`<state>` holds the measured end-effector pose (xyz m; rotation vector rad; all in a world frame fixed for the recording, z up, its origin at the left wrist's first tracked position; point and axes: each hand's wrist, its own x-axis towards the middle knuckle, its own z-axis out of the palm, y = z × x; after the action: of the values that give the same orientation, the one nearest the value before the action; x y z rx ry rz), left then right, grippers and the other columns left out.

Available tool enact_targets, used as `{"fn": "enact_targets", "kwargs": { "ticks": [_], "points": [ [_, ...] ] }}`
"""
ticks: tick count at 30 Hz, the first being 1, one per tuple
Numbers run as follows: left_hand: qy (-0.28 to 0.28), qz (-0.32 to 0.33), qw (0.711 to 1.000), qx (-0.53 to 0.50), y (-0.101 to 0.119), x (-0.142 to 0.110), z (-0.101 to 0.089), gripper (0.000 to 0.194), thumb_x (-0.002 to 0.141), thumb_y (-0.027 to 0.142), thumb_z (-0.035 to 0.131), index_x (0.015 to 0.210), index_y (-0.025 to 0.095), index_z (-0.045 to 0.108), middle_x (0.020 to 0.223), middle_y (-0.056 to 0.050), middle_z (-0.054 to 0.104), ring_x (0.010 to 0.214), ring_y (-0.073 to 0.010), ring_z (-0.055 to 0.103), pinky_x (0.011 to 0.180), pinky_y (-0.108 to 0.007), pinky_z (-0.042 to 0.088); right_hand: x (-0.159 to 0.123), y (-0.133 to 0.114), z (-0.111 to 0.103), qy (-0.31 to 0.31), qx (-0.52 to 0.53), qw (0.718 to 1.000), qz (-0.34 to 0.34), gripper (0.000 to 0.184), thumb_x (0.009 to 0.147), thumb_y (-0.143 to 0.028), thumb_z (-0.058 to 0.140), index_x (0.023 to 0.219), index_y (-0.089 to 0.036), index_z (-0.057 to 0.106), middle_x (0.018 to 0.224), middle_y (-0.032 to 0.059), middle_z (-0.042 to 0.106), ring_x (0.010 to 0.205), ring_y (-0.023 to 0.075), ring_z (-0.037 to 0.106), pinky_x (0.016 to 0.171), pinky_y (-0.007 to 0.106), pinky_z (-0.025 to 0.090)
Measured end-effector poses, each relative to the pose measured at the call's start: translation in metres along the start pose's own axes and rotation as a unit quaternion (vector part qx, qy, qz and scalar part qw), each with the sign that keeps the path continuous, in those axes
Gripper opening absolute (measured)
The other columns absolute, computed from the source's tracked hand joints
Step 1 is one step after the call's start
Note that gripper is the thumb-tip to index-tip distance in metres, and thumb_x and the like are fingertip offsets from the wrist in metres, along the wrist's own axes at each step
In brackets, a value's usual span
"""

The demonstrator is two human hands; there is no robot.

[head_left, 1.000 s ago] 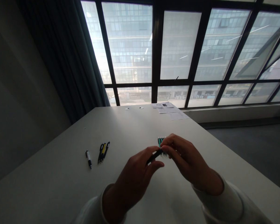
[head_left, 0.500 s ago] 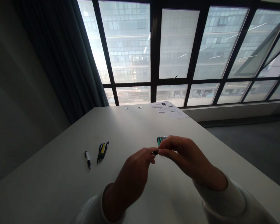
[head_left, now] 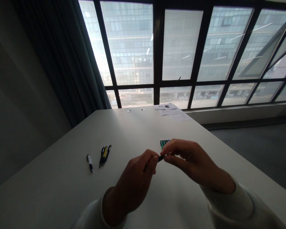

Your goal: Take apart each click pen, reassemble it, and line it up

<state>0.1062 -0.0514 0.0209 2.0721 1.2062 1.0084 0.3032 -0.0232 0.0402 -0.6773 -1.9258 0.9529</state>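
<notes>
Left hand [head_left: 133, 181] curling further around a black pen [head_left: 160, 158], right hand [head_left: 193, 166] pinching its end.
Right hand is holding the pen's end in a narrow pinch between thumb and forefinger, while left-hand fingers are closing over the rest of the pen, hiding most of it. Just beyond the right hand, a small row of green-and-silver pens [head_left: 165, 143] is lying on the counter [head_left: 62, 165]. Well left of the left hand, a group of black-and-yellow pens [head_left: 104, 156] and a white-barrelled pen [head_left: 90, 163] are lying near each other.
</notes>
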Motion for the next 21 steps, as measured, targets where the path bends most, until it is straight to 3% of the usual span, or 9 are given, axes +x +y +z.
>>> {"fn": "enact_targets", "kwargs": {
  "ticks": [3, 6, 10, 13, 16, 18, 21],
  "points": [
    [-0.004, 0.028, 1.000, 0.010, 0.000, 0.001, -0.001, 0.024, 0.096, 0.039, 0.045, 0.087, 0.021, 0.058, 0.072, 0.004, 0.057, 0.063, -0.0101, 0.048, 0.062, -0.023, 0.036, -0.001, 0.000, 0.000, -0.004, 0.065, 0.998, -0.016, 0.006, 0.085, -0.022, 0.067, 0.088, -0.017, 0.070, 0.094, 0.0071, 0.069, 0.087, 0.0187, 0.064, 0.076, 0.033, 0.052],
    [0.000, 0.026, 0.999, 0.033, -0.001, 0.002, -0.001, 0.024, 0.094, 0.039, 0.048, 0.083, 0.020, 0.059, 0.069, 0.004, 0.056, 0.061, -0.0095, 0.047, 0.061, -0.023, 0.035, -0.002, 0.000, 0.001, 0.029, 0.071, 0.997, 0.009, 0.010, 0.084, -0.025, 0.069, 0.092, -0.018, 0.069, 0.090, 0.0064, 0.069, 0.084, 0.0183, 0.064, 0.072, 0.032, 0.053],
    [0.025, 0.004, 0.996, 0.088, -0.004, 0.003, 0.000, 0.028, 0.092, 0.039, 0.049, 0.074, 0.019, 0.054, 0.061, 0.005, 0.048, 0.056, -0.0096, 0.041, 0.056, -0.024, 0.030, -0.002, 0.002, -0.003, 0.082, 0.025, 0.995, 0.045, 0.018, 0.082, -0.030, 0.071, 0.096, -0.019, 0.067, 0.087, 0.0056, 0.070, 0.078, 0.0183, 0.064, 0.068, 0.031, 0.052],
    [0.051, -0.001, 0.992, 0.114, -0.008, 0.004, 0.001, 0.031, 0.092, 0.036, 0.047, 0.067, 0.019, 0.046, 0.058, 0.006, 0.043, 0.054, -0.0092, 0.038, 0.054, -0.024, 0.028, 0.003, 0.016, -0.007, 0.097, -0.088, 0.990, 0.059, 0.017, 0.083, -0.032, 0.068, 0.093, -0.018, 0.067, 0.081, 0.0053, 0.070, 0.071, 0.0178, 0.064, 0.063, 0.030, 0.051],
    [0.067, -0.001, 0.990, 0.125, -0.011, 0.005, 0.002, 0.032, 0.092, 0.034, 0.045, 0.063, 0.019, 0.041, 0.056, 0.006, 0.040, 0.052, -0.0087, 0.037, 0.053, -0.024, 0.027, 0.010, 0.048, -0.005, 0.031, -0.243, 0.966, 0.084, 0.012, 0.083, -0.028, 0.066, 0.081, -0.017, 0.069, 0.072, 0.0035, 0.069, 0.062, 0.0153, 0.061, 0.058, 0.027, 0.047],
    [0.067, 0.000, 0.990, 0.126, -0.012, 0.006, 0.002, 0.032, 0.092, 0.033, 0.045, 0.063, 0.019, 0.042, 0.055, 0.006, 0.040, 0.051, -0.0084, 0.037, 0.052, -0.024, 0.027, 0.013, 0.074, 0.002, -0.051, -0.299, 0.946, 0.110, 0.010, 0.081, -0.022, 0.067, 0.074, -0.016, 0.069, 0.067, 0.0027, 0.068, 0.060, 0.0139, 0.060, 0.057, 0.025, 0.044],
    [0.065, -0.001, 0.990, 0.127, -0.012, 0.007, 0.002, 0.031, 0.091, 0.033, 0.044, 0.064, 0.019, 0.044, 0.055, 0.006, 0.041, 0.051, -0.0083, 0.037, 0.052, -0.023, 0.027, 0.014, 0.111, 0.016, -0.122, -0.364, 0.913, 0.136, 0.006, 0.078, -0.015, 0.066, 0.076, -0.013, 0.071, 0.074, 0.0066, 0.071, 0.066, 0.0150, 0.063, 0.061, 0.024, 0.044]
  ]
}}
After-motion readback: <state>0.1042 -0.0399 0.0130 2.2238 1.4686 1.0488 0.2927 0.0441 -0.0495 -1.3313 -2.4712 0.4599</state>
